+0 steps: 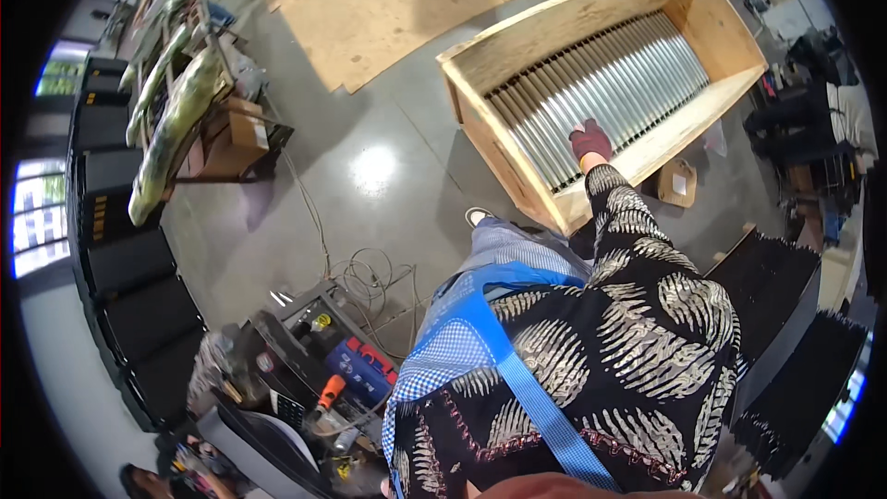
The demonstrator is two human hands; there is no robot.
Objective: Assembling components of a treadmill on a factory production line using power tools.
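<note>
My right hand [591, 141], in a dark red glove with pale fingertips, reaches into a long wooden crate [504, 152]. Its fingers are stretched out onto a row of shiny metal tubes [637, 69] laid side by side in the crate. It looks open, touching the tubes near the crate's near side and lifting none of them. The tubes' ends are dark. My left hand is out of view.
By my left side stands a tool cart [319, 342] with an orange-handled tool [330, 393]. A cable [370, 277] lies coiled on the floor beyond it. Wrapped long pieces [180, 120] rest on a rack at far left. A small cardboard box [677, 183] sits beside the crate.
</note>
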